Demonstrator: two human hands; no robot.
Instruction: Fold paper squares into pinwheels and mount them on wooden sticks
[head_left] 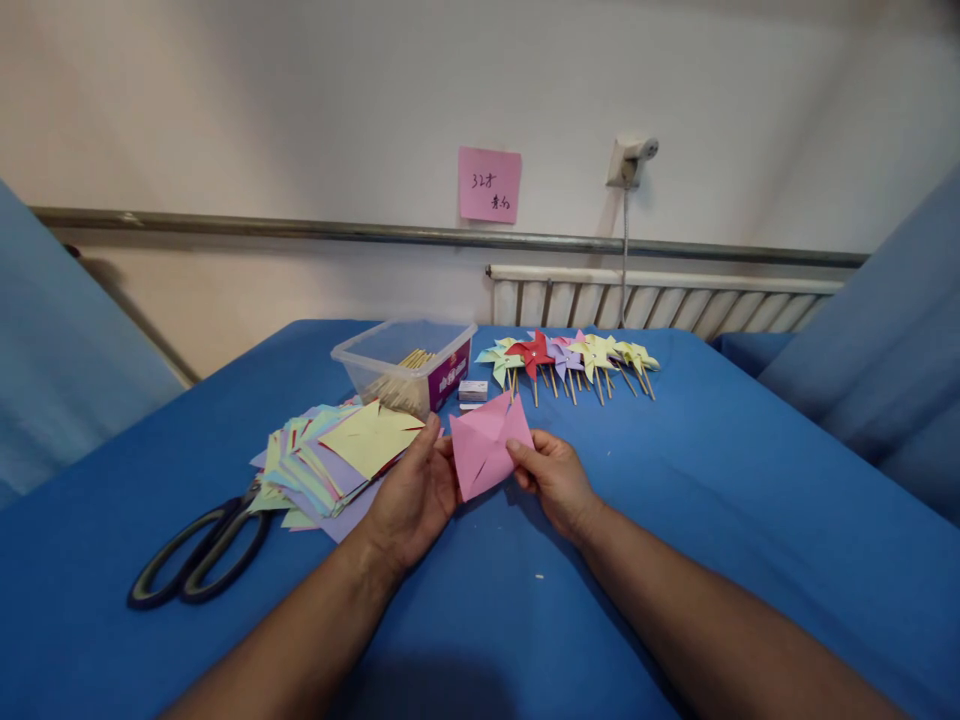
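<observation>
A pink paper square [486,446] with cut corners is held up above the blue table [720,520] between both hands. My left hand [411,498] pinches its left edge, my right hand [553,478] pinches its right lower edge. A fanned stack of coloured paper squares [337,458], a yellow one on top, lies just left of my left hand. Behind the pink paper lies a row of finished paper pinwheels [570,358] on wooden sticks.
Black-handled scissors [201,556] lie at the left, partly under the paper stack. A clear plastic tub [405,366] with wooden sticks stands behind the stack, a small white box [472,391] beside it. A pink note [489,185] hangs on the wall above a radiator [660,300].
</observation>
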